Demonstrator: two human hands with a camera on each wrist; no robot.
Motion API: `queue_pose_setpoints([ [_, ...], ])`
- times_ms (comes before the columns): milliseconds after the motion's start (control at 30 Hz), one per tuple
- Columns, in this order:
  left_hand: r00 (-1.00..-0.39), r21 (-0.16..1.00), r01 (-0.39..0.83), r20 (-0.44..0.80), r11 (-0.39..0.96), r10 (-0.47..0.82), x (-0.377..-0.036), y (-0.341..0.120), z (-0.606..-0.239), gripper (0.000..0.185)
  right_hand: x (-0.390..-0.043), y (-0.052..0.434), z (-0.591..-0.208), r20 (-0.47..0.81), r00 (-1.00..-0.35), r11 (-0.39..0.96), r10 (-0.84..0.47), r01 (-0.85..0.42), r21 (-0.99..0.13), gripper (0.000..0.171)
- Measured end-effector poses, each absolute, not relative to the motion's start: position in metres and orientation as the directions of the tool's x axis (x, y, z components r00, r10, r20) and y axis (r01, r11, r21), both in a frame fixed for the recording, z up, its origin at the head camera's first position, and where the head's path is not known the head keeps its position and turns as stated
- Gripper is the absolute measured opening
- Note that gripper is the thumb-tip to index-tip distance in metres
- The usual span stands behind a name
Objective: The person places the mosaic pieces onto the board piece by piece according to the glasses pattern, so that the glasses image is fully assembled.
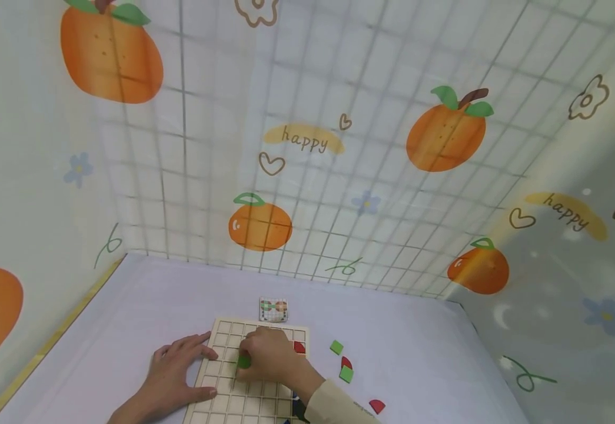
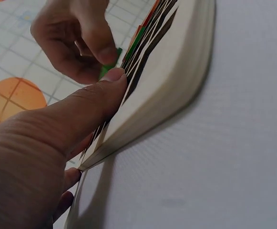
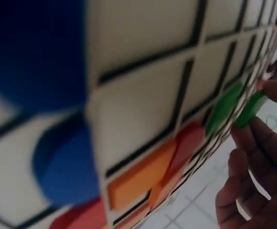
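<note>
A pale gridded wooden board (image 1: 209, 406) lies on the table, its cells framed by raised ridges. My right hand (image 1: 267, 353) is over the board and pinches a small green tile (image 3: 250, 109) between thumb and fingers. Another green tile (image 3: 224, 109) sits in a cell close by, beside red and orange tiles (image 3: 140, 179). My left hand (image 1: 175, 371) rests along the board's left edge with fingers spread, and its thumb (image 2: 97, 98) touches the rim. A red tile (image 1: 299, 347) shows right of my right hand, which hides the cells under it.
Past the board's far edge lies a small picture card (image 1: 273, 309). To the right are loose green squares (image 1: 336, 347) and red quarter-round tiles (image 1: 377, 406). Dark blue pieces (image 1: 299, 407) show partly beside the right sleeve. A fruit-printed curtain (image 1: 307, 194) bounds the table.
</note>
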State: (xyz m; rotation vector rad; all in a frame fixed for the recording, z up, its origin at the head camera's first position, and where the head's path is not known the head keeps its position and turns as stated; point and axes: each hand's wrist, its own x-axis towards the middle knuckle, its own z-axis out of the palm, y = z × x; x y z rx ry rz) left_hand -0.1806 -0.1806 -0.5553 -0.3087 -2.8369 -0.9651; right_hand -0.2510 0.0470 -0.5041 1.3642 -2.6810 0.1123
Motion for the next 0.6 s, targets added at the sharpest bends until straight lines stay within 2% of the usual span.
queue_pose_setpoints([
  [300, -0.975, 0.595, 0.217, 0.166, 0.774, 0.147, -0.182, -0.18, -0.556, 0.055, -0.246, 0.041, -0.503, 0.044, -0.617, 0.617, -0.786, -0.787, -0.016, 0.019],
  [467, -0.97, 0.597, 0.235, 0.191, 0.767, 0.148, -0.18, -0.18, -0.557, 0.054, -0.244, 0.046, -0.502, 0.026, -0.612, 0.611, -0.79, -0.79, -0.055, 0.017],
  [600, -0.963, 0.605, 0.258, 0.221, 0.754, 0.152, -0.179, -0.179, -0.559, 0.054, -0.244, 0.049, -0.501, 0.024, -0.613, 0.612, -0.79, -0.79, -0.029, 0.018],
])
